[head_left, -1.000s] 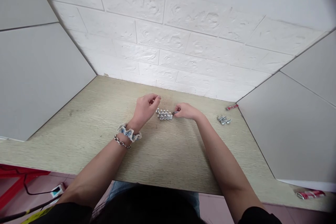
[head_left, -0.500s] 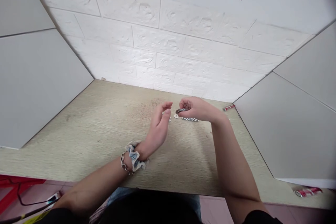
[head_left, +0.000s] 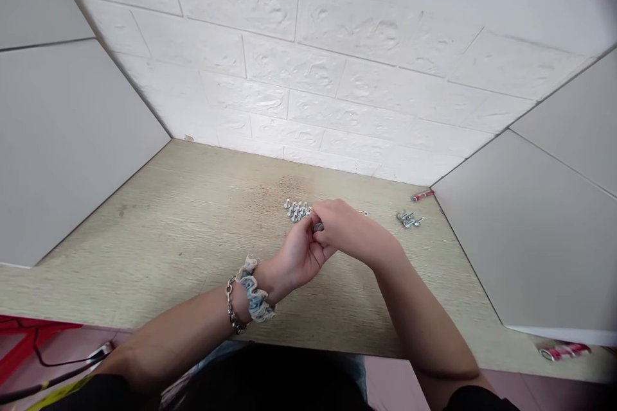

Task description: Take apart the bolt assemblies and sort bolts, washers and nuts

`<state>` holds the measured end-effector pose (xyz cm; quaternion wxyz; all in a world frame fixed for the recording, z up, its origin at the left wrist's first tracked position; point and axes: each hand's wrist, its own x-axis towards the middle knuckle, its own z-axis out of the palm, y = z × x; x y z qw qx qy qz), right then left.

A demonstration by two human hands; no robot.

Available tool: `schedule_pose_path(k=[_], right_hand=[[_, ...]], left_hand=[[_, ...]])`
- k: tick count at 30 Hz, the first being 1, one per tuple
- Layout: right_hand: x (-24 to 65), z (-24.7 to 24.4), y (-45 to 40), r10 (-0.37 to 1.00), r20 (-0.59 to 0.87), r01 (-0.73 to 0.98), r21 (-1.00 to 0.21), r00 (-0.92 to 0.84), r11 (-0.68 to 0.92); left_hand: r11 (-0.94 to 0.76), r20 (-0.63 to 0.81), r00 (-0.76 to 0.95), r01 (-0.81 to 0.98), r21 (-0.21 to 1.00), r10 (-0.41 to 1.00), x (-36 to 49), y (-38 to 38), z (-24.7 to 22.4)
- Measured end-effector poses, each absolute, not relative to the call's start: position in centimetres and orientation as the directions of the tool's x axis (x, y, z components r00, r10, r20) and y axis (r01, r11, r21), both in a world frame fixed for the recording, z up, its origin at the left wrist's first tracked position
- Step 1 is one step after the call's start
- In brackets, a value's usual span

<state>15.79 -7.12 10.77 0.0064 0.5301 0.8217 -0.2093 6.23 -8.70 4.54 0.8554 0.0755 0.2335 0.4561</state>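
Both my hands meet above the middle of the wooden table (head_left: 193, 205). Round metal washers (head_left: 318, 227) show between the fingers of my right hand (head_left: 349, 228), which reaches over my left palm. My left hand (head_left: 301, 253) is turned palm up, and its fingertips are hidden behind the right hand. Just beyond the left hand stand several small silver bolts (head_left: 296, 210) in rows. A few metal pieces (head_left: 365, 213) peek out behind my right hand.
A pile of silver screws (head_left: 409, 219) lies to the right. Near the right panel (head_left: 530, 231) is a red cylinder (head_left: 423, 195), and another red cylinder (head_left: 565, 352) is at the front right. A white brick-patterned wall (head_left: 270, 103) rises behind.
My right hand has moved left and toward me with the washers, meeting my left hand, which has turned palm up. The rows of bolts and the screw pile now show.
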Motion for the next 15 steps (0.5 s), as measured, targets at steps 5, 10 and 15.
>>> schedule_pose_path(k=[5, 10, 15], right_hand=[[15.8, 11.2, -7.6, 0.874, -0.244, 0.874, -0.367, -0.420, 0.318], [16.1, 11.3, -8.1, 0.859, -0.234, 0.857, -0.374, -0.456, 0.353], [17.1, 12.3, -7.8, 0.835, -0.190, 0.817, -0.400, -0.517, 0.414]], left_hand=[[0.603, -0.362, 0.492, -0.721, 0.341, 0.792, 6.2, -8.7, 4.4], [0.606, -0.340, 0.505, -0.713, 0.353, 0.793, 6.3, -8.4, 3.6], [0.587, -0.328, 0.494, -0.742, 0.323, 0.805, 6.1, -8.4, 3.5]])
